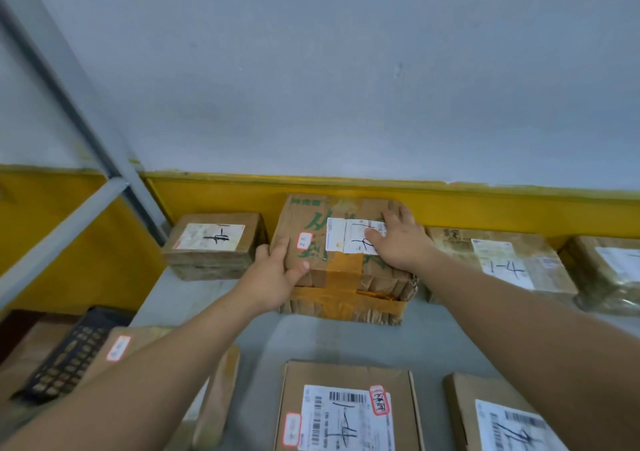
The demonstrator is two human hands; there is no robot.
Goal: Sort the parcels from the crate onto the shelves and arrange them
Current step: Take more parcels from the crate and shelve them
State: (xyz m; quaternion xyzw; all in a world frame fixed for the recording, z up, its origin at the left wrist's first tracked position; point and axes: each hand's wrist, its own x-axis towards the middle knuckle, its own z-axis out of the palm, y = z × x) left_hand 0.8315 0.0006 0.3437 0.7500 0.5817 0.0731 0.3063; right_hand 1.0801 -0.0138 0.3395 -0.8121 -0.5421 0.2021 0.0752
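A brown cardboard parcel with green print, orange tape and a white label stands at the back of the grey shelf, against the yellow wall band. It appears to rest on a second taped box below. My left hand grips its front left corner, thumb on top. My right hand lies flat on its top, fingers spread over the label.
Other parcels sit along the back: one on the left, two on the right. Nearer lie more labelled boxes. A dark crate is low left, beside a grey shelf post.
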